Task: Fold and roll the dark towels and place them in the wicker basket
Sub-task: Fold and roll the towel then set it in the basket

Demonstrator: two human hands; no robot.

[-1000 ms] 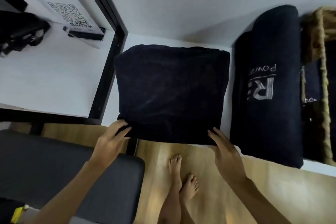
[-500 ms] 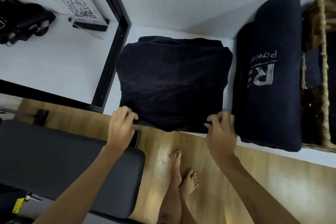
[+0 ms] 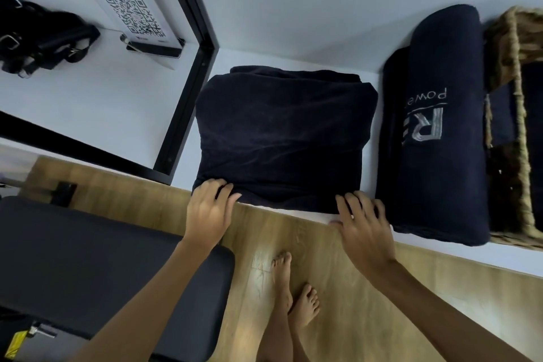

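1. Dark folded towel [image 3: 285,138] is laid flat on the white surface [image 3: 299,59], its near edge just at the surface's front lip.
2. The left hand [image 3: 210,214] is placed at the towel's near-left corner; its fingers [image 3: 219,189] are curled over the edge, and the cloth is bunched beneath them, though whether a fold is pinched cannot be told.
3. The right hand [image 3: 364,229] is set at the near-right corner, with its fingers [image 3: 348,206] spread and laid on the hem, fairly straight rather than curled round it.
4. The towel's bulk is thus found beyond both sets of fingers, towards the wall, with only its near edge under them.
5. A rolled towel [image 3: 440,126], marked with pale lettering, is seen just right of the folded one, lying lengthwise from wall to front lip.
6. A wicker basket [image 3: 520,126] is stood touching the roll's right side, with dark cloth visible inside it.
7. Left of the surface, a black-framed shelf [image 3: 191,73] is seen, with a QR-code card [image 3: 132,15] and a black bag [image 3: 44,35] on it.
8. Bare feet [image 3: 293,294] are seen on the wooden floor [image 3: 367,317] below.
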